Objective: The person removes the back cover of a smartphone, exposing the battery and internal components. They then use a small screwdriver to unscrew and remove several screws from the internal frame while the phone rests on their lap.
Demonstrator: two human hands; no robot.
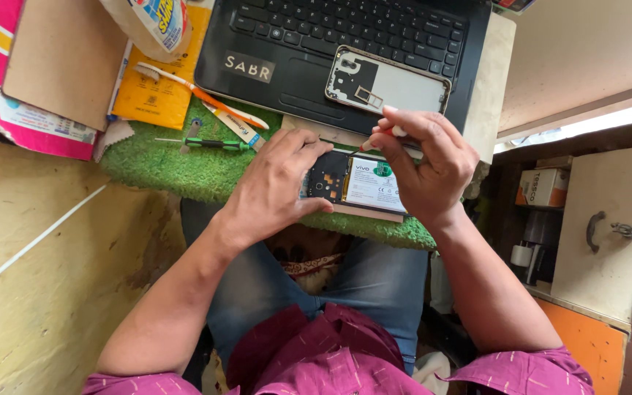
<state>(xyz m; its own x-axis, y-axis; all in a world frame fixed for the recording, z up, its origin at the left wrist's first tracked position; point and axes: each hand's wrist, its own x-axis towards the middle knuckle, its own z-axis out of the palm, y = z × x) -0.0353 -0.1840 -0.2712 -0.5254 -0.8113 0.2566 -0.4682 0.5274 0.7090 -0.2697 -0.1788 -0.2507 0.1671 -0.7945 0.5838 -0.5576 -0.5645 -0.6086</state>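
Note:
An opened phone (356, 183) with its circuit board and white battery showing lies on a green grass-like mat (177, 164). My left hand (276, 183) grips the phone's left end and holds it down. Just right of it, my right hand (426, 161) pinches a small red-and-white screwdriver (382, 137) whose tip points down at the phone's top edge. The phone's removed back cover (389, 82) rests on a black laptop (316, 44) beyond my hands.
A green-handled screwdriver (213, 144), an orange-tipped tool (202, 95) and a white tube (232, 123) lie on the mat's left. A yellow packet (156, 91) and a cardboard box (56, 62) sit behind. A cabinet door with a handle (601, 227) stands at right.

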